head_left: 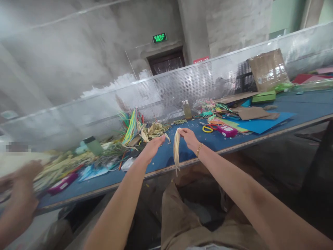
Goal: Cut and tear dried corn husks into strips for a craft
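Observation:
My right hand (189,137) pinches the top of a pale bundle of dried straw strips (177,149), which hangs down over the front edge of the blue table (299,111). A thin bracelet sits on that wrist. My left hand (153,147) is stretched out just left of the bundle with its fingers extended, and a small pale piece (168,138) shows at its fingertips; whether it grips it is unclear. Both hands hover above the table near its edge.
A heap of dried husks and coloured strips (135,133) lies behind my left hand. Yellow-handled scissors (208,128), a magenta box (227,131) and coloured paper sheets (260,123) lie to the right. A perforated metal screen (182,86) backs the table. Another person's hands (18,194) work at far left.

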Available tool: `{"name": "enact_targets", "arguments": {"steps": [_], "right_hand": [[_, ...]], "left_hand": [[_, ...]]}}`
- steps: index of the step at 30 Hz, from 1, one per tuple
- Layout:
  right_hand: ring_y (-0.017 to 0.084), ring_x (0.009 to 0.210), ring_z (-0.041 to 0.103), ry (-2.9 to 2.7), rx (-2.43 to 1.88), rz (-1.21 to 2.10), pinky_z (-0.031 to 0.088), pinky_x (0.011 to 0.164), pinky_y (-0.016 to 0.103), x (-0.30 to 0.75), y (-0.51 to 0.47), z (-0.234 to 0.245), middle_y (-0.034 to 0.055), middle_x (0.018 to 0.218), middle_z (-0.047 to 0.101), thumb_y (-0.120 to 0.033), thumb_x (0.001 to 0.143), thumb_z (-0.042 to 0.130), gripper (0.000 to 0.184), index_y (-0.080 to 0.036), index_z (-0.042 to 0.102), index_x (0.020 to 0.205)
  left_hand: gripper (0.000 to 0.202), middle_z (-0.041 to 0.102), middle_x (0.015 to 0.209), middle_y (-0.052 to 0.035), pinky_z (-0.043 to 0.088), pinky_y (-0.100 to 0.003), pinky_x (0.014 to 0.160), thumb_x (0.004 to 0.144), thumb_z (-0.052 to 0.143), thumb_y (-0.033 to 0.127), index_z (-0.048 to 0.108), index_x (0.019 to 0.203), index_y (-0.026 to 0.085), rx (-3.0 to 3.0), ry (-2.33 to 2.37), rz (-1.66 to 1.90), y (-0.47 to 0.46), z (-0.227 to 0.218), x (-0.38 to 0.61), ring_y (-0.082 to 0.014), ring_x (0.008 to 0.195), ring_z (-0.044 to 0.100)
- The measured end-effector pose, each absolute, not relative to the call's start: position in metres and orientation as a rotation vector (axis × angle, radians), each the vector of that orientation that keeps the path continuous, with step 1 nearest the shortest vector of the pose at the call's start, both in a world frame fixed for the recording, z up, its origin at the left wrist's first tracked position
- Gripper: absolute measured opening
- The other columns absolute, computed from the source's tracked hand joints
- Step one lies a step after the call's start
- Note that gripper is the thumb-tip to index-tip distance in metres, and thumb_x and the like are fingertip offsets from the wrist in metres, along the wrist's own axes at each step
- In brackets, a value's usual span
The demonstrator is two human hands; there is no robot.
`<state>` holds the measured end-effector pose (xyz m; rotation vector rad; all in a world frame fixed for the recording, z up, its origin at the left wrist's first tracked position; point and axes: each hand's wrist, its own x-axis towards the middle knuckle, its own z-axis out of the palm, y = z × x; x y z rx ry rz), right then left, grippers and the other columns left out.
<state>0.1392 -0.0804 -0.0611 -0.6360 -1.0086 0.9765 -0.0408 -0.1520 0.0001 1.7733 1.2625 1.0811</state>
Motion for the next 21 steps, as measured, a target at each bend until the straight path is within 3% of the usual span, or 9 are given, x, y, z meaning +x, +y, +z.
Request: {"name": "enact_targets", "arguments": {"steps": [3,7,11,17,21], "right_hand": [[0.011,0.060,0.050,-1.131,-0.529,1.135,0.041,0.060,0.026,0.118,-0.101,-0.059,-0.0019,0.062,0.057,-0.049,0.060,0.074,0.036,-0.018,0.057,0.063],[0.012,0.054,0.047,-1.175,-0.541,1.302,0.035,0.049,0.025,0.107,-0.119,-0.051,-0.0032,0.060,0.054,-0.049,0.063,0.073,0.035,-0.020,0.055,0.068],[0.010,0.055,0.045,-1.154,-0.613,1.231,0.036,0.053,0.025,0.116,-0.119,-0.044,-0.0032,0.059,0.053,-0.048,0.064,0.072,0.035,-0.019,0.053,0.065],[0.012,0.063,0.046,-1.123,-0.657,1.017,0.038,0.062,0.025,0.126,-0.110,-0.049,-0.0022,0.064,0.055,-0.050,0.062,0.071,0.036,-0.018,0.056,0.067],[0.012,0.064,0.046,-1.188,-0.675,0.830,0.039,0.064,0.026,0.127,-0.108,-0.050,-0.0014,0.066,0.056,-0.048,0.068,0.066,0.032,-0.018,0.058,0.069]], "left_hand": [[0.042,0.071,0.090,-0.0120,0.048,-0.030,0.077,0.083,0.056,0.055,0.068,0.095,0.016,1.499,1.155,1.040,-0.143,0.001,-0.032,-0.0220,0.090,0.065],[0.046,0.069,0.079,-0.0106,0.051,-0.031,0.067,0.085,0.052,0.058,0.066,0.095,0.016,1.294,0.957,0.853,-0.143,-0.010,-0.022,-0.0208,0.075,0.066],[0.051,0.068,0.078,-0.0111,0.054,-0.034,0.067,0.086,0.045,0.061,0.065,0.096,0.015,1.201,0.899,0.799,-0.159,-0.016,-0.025,-0.0207,0.073,0.066],[0.022,0.069,0.080,-0.0100,0.054,-0.030,0.065,0.086,0.059,0.031,0.065,0.098,0.013,1.223,0.916,0.825,-0.183,-0.025,-0.021,-0.0171,0.067,0.066],[0.015,0.064,0.069,-0.0052,0.055,-0.028,0.060,0.087,0.057,0.023,0.064,0.094,0.012,1.223,1.074,0.942,-0.184,-0.034,-0.014,-0.0130,0.056,0.062]]}}
